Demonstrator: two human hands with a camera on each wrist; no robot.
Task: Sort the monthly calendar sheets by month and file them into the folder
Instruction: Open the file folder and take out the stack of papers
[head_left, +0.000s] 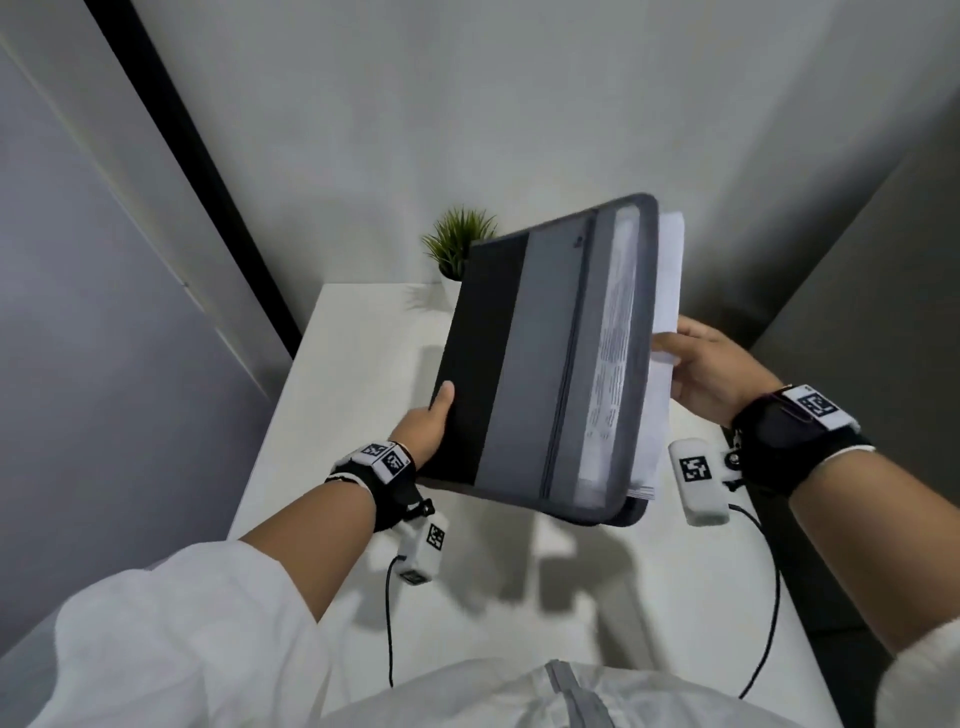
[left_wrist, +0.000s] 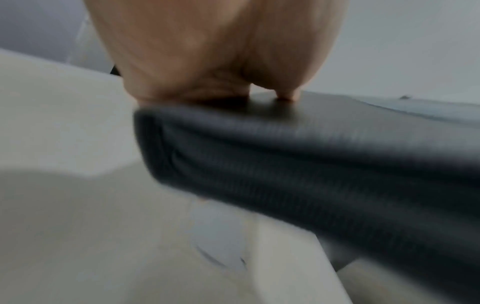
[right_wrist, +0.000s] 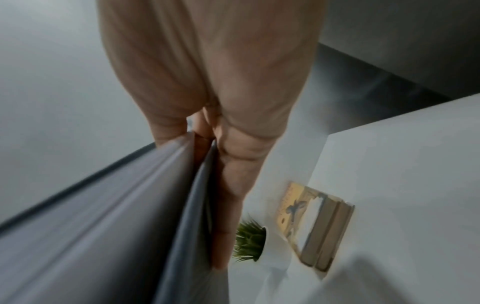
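A grey and black folder is held tilted above the white table. My left hand grips its black spine edge, thumb on top; the left wrist view shows the ribbed dark spine under the thumb. White calendar sheets stick out of the folder's right side. My right hand pinches those sheets at the open edge, thumb on the paper. In the right wrist view the fingers lie along the grey folder edge.
A small green potted plant stands at the table's far edge behind the folder. Books lie beyond the plant in the right wrist view. Grey walls close in on both sides. Cables hang from both wrists.
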